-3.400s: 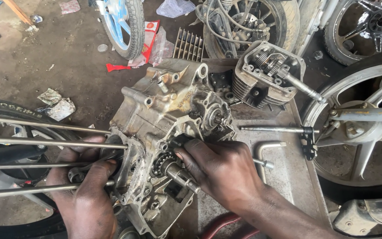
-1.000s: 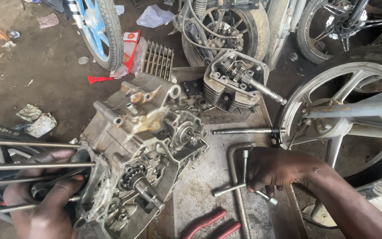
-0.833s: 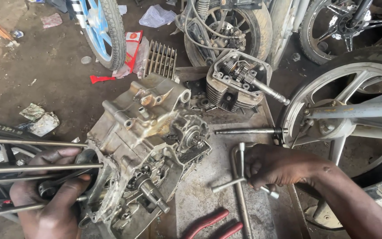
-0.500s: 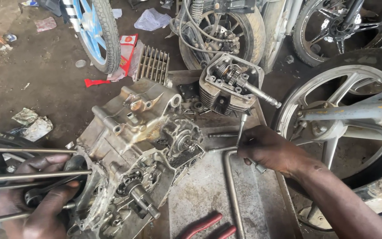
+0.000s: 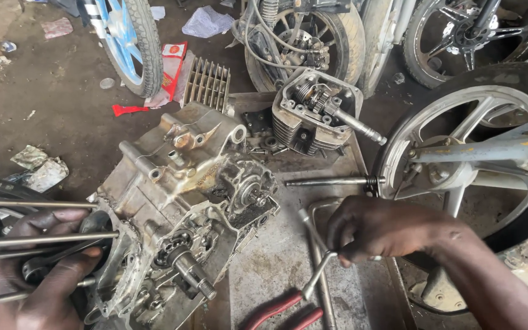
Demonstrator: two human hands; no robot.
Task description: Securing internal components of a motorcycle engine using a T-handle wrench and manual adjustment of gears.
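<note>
Head view, nearest ground first. Left hand (image 5: 41, 278) at lower left, fingers curled and closed about the ends of long steel studs (image 5: 38, 238) where these meet the left face of the engine crankcase (image 5: 178, 208); palm side partly hidden, so full contact not verifiable. Right hand (image 5: 386, 229) at lower right, closed in a fist on a grey metal T-handle wrench (image 5: 314, 256); crossbar end protruding just below the knuckles, one bar rising up-left out of the fist, another slanting down-left toward red-handled pliers (image 5: 279, 308) lying flat on the metal tray (image 5: 270, 269). Wrench tilted, working tip not visible. Crankcase lying to the left of the right hand, near but apart, open side up, long axis running from lower left to upper right, a threaded shaft (image 5: 194, 275) jutting toward the camera. Left hand touching that assembly; right hand the free one, separated from it by bare tray. Farther back: finned cylinder head (image 5: 313, 116) upright on the tray's far edge. Beyond: motorcycle wheel (image 5: 459, 159) at right, blue-rimmed wheel (image 5: 126, 43) at upper left.
</note>
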